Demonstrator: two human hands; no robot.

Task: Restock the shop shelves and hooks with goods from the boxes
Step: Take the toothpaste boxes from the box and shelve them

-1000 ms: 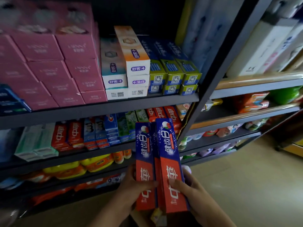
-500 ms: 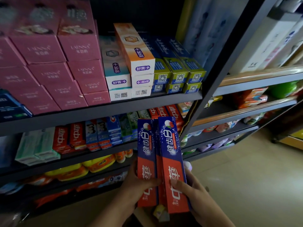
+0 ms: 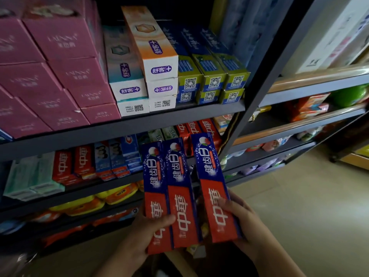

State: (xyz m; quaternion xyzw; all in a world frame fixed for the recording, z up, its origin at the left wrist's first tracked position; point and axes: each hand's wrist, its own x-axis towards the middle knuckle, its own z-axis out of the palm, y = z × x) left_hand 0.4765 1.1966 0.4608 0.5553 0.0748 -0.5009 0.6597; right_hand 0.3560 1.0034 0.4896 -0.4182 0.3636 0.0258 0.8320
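The left grip [image 3: 148, 232] holds two toothpaste boxes [image 3: 169, 188]. The right grip [image 3: 246, 224] holds a third box [image 3: 214, 186] near the shelf edge [image 3: 127, 124].

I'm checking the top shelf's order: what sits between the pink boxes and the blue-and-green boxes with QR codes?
In the head view, white-ended toothpaste cartons stacked in two columns fill the stretch between the pink boxes and the blue-and-green boxes.
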